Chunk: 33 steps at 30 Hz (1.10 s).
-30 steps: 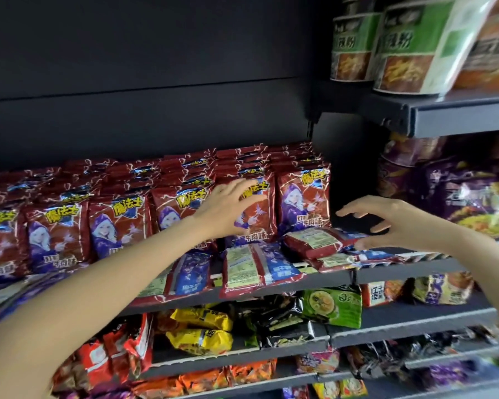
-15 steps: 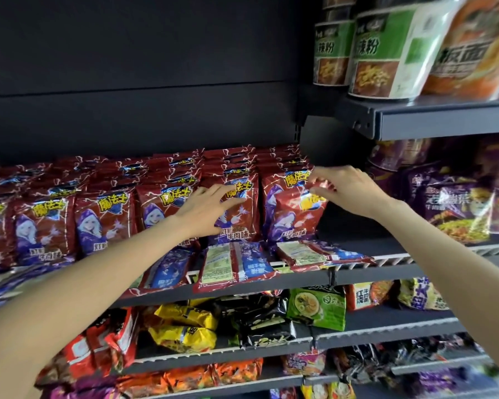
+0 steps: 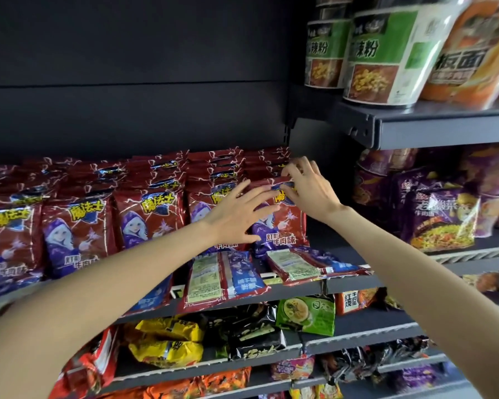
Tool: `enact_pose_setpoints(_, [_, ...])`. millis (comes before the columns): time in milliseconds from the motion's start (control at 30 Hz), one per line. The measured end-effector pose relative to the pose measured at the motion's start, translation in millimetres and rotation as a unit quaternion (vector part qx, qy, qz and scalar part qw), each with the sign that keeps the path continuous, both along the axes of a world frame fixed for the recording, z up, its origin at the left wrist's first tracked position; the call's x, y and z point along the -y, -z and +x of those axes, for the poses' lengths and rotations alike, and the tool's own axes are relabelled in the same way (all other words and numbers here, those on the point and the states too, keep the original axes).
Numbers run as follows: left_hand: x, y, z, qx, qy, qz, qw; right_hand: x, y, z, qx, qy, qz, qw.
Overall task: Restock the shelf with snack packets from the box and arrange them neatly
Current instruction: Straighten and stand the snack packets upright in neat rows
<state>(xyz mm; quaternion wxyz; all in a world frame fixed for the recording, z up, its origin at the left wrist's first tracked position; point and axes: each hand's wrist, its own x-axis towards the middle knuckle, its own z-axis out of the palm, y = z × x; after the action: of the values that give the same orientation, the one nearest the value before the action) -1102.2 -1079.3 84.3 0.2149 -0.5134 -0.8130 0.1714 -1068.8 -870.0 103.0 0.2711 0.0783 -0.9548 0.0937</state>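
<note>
**Both hands on the end packet of the red snack row**

The shelf (image 3: pixel 297 287) carries upright rows of dark red snack packets (image 3: pixel 78 234), each printed with yellow characters at the top and a white-haired figure in a purple hood below, with white crackle lines over the red. They stand front to back in several files, reaching to the dark back panel. At the right end of the row is the front packet (image 3: pixel 283 226), upright and leaning slightly.

The right hand (image 3: pixel 308 188) pinches this packet's top edge, its grip clamped on the foil seam between thumb and fingers. The left hand (image 3: pixel 236 214) lies flat against the packet's face, fingers straight and spread, grip apart.

In front of the standing rows, near the shelf lip, lie flat packets (image 3: pixel 225 277) turned back side up, showing pale green label panels beside blue print.

Up to the right, green-labelled noodle cups (image 3: pixel 386 53) stand on a higher shelf; purple noodle bags (image 3: pixel 444 217) sit below them. Yellow bags (image 3: pixel 167 341) and a green bag (image 3: pixel 306 315) lie on lower shelves.
</note>
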Motion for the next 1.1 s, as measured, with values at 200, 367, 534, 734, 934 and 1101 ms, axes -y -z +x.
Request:
enact_pose_setpoints(200, [-4, 14, -13, 0.016, -0.043, -0.010, 0.999, -33, 18, 21, 0.207, -0.070, -0.081, 0.973])
enact_pose_setpoints(367, [-4, 19, -16, 0.041, -0.051, -0.010, 0.998, -25, 27, 19, 0.233, -0.073, -0.094, 0.965])
enact_pose_setpoints(534, [-1, 17, -19, 0.023, -0.065, -0.008, 0.998, -14, 27, 18, 0.204, -0.068, -0.095, 0.972])
enact_pose_setpoints(734, [-2, 14, -18, 0.041, -0.054, -0.005, 0.998, -24, 24, 24, 0.221, -0.080, -0.047, 0.971])
enact_pose_setpoints(934, [12, -16, 11, 0.143, -0.035, 0.094, 0.985, -41, -4, 77, 0.166, -0.128, -0.087, 0.974])
enact_pose_setpoints(1101, [46, -54, 70, 0.286, -0.119, 0.142, 0.940, -36, -13, 147, 0.215, -0.191, -0.105, 0.952])
